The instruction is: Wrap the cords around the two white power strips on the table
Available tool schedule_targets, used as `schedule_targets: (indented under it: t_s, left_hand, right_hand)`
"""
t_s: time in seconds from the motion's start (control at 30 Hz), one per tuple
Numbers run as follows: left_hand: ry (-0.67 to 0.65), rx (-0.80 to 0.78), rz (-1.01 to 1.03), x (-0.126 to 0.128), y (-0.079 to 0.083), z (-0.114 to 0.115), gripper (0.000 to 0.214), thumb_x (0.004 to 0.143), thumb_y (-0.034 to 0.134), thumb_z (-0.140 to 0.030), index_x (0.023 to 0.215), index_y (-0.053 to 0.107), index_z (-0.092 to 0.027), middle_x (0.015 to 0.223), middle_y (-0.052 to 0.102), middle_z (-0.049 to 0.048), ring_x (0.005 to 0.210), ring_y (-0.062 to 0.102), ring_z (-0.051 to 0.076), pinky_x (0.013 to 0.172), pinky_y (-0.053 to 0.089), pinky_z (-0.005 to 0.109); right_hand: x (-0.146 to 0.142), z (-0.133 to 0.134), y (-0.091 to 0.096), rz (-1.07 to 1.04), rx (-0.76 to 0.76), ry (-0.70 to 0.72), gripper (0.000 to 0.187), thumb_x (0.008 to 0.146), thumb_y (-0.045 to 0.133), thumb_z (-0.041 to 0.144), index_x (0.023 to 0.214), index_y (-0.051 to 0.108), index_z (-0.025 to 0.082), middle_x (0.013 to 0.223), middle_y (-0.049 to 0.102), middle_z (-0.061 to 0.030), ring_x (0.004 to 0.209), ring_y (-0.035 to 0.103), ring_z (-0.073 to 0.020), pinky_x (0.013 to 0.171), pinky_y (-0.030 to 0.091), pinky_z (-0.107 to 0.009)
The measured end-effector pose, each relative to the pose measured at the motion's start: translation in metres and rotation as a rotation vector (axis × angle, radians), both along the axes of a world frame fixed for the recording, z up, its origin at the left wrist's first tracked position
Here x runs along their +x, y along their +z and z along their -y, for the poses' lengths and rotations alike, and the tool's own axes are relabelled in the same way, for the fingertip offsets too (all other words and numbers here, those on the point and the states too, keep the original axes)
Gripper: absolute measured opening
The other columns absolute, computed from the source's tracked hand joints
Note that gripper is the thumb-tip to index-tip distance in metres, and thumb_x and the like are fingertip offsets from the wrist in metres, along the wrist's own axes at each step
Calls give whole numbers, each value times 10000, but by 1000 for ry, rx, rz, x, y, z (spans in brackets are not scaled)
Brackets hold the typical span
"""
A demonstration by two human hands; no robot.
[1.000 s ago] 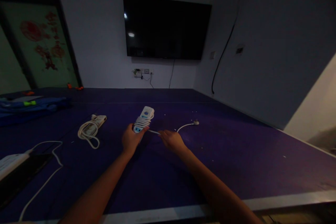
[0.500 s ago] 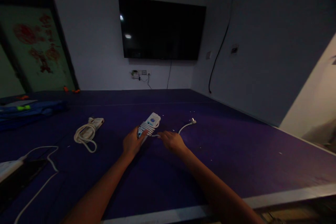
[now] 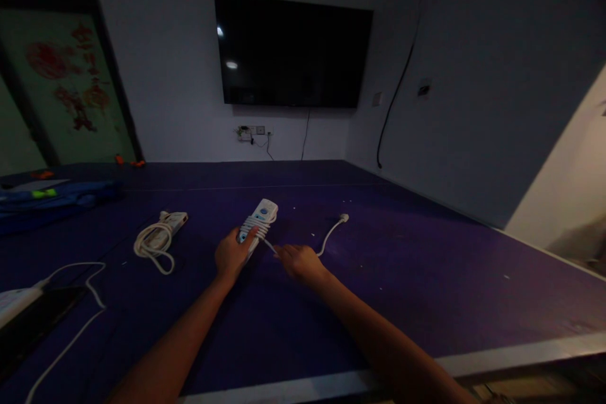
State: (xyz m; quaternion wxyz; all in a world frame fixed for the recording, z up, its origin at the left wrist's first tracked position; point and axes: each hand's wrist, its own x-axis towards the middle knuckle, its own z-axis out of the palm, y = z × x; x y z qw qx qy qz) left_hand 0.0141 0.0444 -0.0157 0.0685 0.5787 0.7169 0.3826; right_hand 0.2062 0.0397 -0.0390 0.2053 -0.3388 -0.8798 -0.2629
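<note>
A long white plastic power strip (image 3: 266, 208) with blue socket panels, wound with thin white cord (image 3: 269, 245), sits gripped in the left hand (image 3: 230, 257) above the dark purple tabletop (image 3: 426, 278). The right hand (image 3: 299, 262) pinches the cord's loose length; its white plug (image 3: 344, 218) lies farther from the white front edge (image 3: 284, 390) than both hands, as does a cream power strip (image 3: 178, 221) leftward.

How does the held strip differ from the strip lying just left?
The held strip is in the left hand; the lying strip rests on the purple surface. The held strip's cord wraps its body in close turns; the lying strip's cord lies in loose loops. Both are pale, with pale cords.
</note>
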Motion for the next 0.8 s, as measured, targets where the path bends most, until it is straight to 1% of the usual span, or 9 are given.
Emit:
schedule_targets:
  t_s: [0.1,0.2,0.3,0.37,0.53,0.63,0.7,0.73,0.8]
  left_hand:
    - [26,21,94,-4,-2,-5,641,778,344,-697,1013,662,-192,935,705,125,870,643,282,673,425,312]
    - [31,37,167,-7,-3,-8,632,790,333,-684,966,679,-185,912,709,125,857,645,270,668,430,303]
    - [31,36,161,-5,-3,-8,620,784,350,-685,959,677,-188,903,709,116,840,646,261,652,424,294]
    - [6,32,127,-2,-3,-5,602,788,352,-683,971,666,-203,891,711,98,822,649,247,637,418,283]
    - [-100,30,-119,4,-1,4,568,810,337,-666,1014,623,-220,886,711,74,808,656,223,639,415,266]
    - [-219,43,-282,6,0,8,597,843,290,-641,1150,558,-205,994,694,87,886,650,219,692,434,267]
    - [-269,37,-390,8,0,10,649,852,280,-630,1263,477,-168,1077,665,121,936,640,232,738,445,283]
    - [-289,30,-443,10,0,12,699,835,305,-647,1306,434,-148,1108,649,141,956,633,245,761,448,295]
    - [-343,6,-537,13,0,14,849,745,397,-721,1352,377,-128,1137,630,165,978,623,277,793,452,322]
  right_hand:
    - [-2,2,3,28,-36,-12,264,944,413,261,1082,603,141,779,656,-61,624,624,-153,479,403,-235]
    - [-3,3,5,30,-38,12,271,950,403,262,1092,599,139,823,665,-75,670,633,-151,503,413,-230]
    - [-4,3,5,23,-21,54,276,951,409,280,1100,590,134,812,658,-75,676,629,-142,511,413,-222]
    - [-5,4,4,20,7,70,273,950,413,292,1085,592,136,777,647,-64,651,619,-136,498,402,-220]
    - [1,3,7,-63,121,43,249,952,414,297,1015,611,159,739,636,-46,627,594,-122,491,361,-218]
    - [11,0,11,-139,191,23,218,942,444,293,959,626,175,726,637,-30,628,581,-119,511,343,-228]
    - [19,-2,14,-191,236,20,220,931,468,321,909,635,180,705,634,-21,630,574,-120,523,332,-235]
    - [23,-2,15,-216,252,17,240,923,478,352,879,638,179,702,633,-21,629,570,-121,529,328,-239]
    - [28,-3,16,-246,256,7,315,902,487,437,822,637,172,707,630,-28,625,559,-121,542,324,-242]
